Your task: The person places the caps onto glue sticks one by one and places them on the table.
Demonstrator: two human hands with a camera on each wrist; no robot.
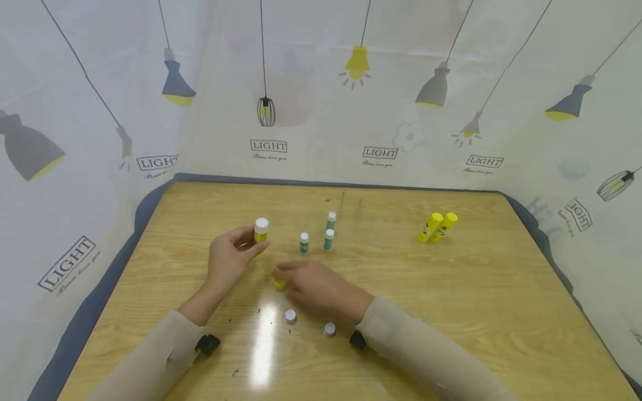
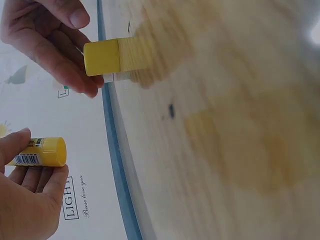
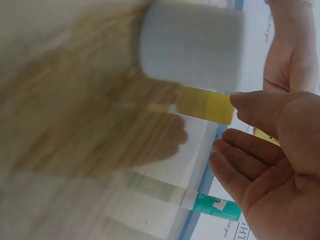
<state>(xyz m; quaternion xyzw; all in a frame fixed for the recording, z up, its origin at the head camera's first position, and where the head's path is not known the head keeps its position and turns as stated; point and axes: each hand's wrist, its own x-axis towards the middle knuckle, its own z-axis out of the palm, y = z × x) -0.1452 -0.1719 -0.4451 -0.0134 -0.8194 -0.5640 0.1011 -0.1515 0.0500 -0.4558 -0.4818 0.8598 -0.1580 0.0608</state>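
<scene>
My left hand (image 1: 228,259) grips a yellow glue stick with a white cap (image 1: 261,229), holding it upright between thumb and fingers above the table. Its yellow base and a barcode label (image 2: 27,159) show in the left wrist view. On the wooden table stands a short yellow cap (image 2: 102,58). My right hand (image 1: 318,284) is right beside this cap, palm turned toward it. In the right wrist view the thumb tip overlaps the cap's top edge, while the other fingers are loosely bent and apart from it.
Three small green glue sticks with white caps (image 1: 304,243) stand beyond the hands. Two yellow glue sticks (image 1: 430,228) stand together at the right. Two loose white caps (image 1: 290,316) lie nearer me. A printed curtain (image 1: 311,161) surrounds the table's back and sides.
</scene>
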